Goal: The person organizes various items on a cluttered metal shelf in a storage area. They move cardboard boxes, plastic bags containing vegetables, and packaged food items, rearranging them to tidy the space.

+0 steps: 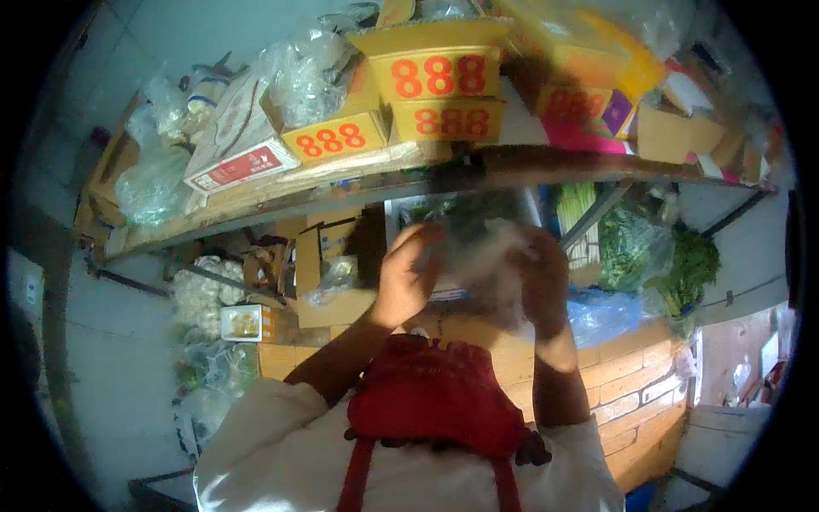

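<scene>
A thin, see-through plastic bag (485,260) stretches between my two hands, smeared by motion. My left hand (406,277) has its fingers curled in toward the thumb at the bag's left side. On the other side, my right hand (544,277) is closed on the bag, partly in shadow and blurred. Behind the bag sits a white-rimmed tray (394,224) with dark green contents that I cannot make out. Both hands are just below the edge of a wooden shelf (341,198).
Yellow cardboard boxes (448,81) and a white carton (243,136) crowd the shelf above. Leafy greens (691,264) and a blue plastic bag (604,314) lie to the right. At the left are a bag of white bulbs (205,294) and a small white container (242,323).
</scene>
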A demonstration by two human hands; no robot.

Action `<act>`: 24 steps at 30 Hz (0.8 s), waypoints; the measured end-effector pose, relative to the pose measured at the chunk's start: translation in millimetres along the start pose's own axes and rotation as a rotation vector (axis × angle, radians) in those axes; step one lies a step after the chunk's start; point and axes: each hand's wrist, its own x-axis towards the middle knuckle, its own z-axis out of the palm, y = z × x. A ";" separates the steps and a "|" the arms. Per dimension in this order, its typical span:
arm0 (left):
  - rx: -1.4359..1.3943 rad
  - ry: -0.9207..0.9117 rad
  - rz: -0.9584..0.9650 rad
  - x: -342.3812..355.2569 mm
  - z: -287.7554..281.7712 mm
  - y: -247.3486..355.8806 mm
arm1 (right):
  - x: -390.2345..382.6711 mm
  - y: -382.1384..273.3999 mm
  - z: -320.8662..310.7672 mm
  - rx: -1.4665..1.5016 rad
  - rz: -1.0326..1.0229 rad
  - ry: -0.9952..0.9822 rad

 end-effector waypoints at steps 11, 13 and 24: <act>-0.175 -0.299 -0.050 7.1 48.8 26.1 | -27.4 -4.5 -28.3 -0.459 -0.126 -0.131; -0.085 -0.315 0.068 11.4 42.6 27.2 | -28.4 22.5 -23.0 -0.465 -0.145 -0.062; -0.179 -0.294 -0.117 -38.3 14.9 -38.7 | -48.0 61.3 51.5 -0.652 -0.251 -0.125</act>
